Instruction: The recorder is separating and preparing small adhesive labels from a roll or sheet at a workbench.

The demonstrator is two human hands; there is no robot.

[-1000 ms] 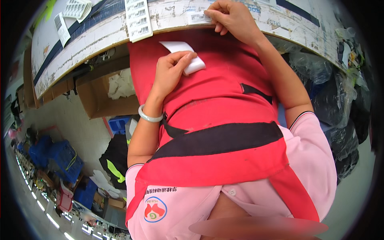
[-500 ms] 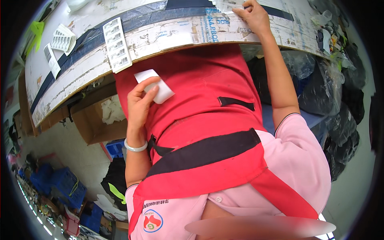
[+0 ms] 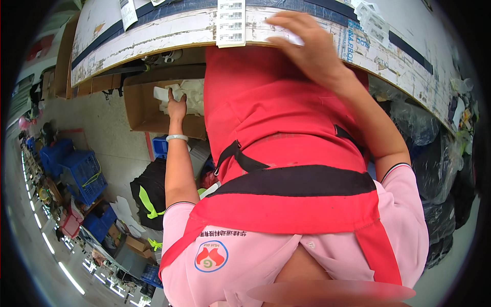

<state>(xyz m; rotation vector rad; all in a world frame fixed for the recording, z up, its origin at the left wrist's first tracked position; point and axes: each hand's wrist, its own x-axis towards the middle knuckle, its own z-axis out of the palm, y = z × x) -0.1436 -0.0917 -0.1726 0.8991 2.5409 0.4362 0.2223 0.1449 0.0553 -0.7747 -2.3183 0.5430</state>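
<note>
My left hand (image 3: 177, 108) reaches over an open cardboard box (image 3: 140, 110) beneath the table's left part. Its index finger and thumb are apart. Against the index finger is a small white paper piece (image 3: 160, 93); whether it still touches the finger is hard to tell. Crumpled white paper (image 3: 193, 97) lies in the box behind the hand. Over the table's front edge, my right hand (image 3: 312, 48) is slightly blurred, its fingers spread and nothing clearly held. To its left, a stack of printed label sheets (image 3: 231, 24) rests at the edge.
The worn white table (image 3: 179, 35) has dark tape strips along it. More labels lie at its right (image 3: 372, 23) and left (image 3: 128, 14). Clear and black plastic bags (image 3: 432, 163) crowd the right side. Blue crates (image 3: 84, 176) and a black bag (image 3: 149, 192) stand at the left.
My left hand has moved from in front of the apron out to the box, taking the white paper along. My right hand has left the labels at the back and come toward the table's front edge.
</note>
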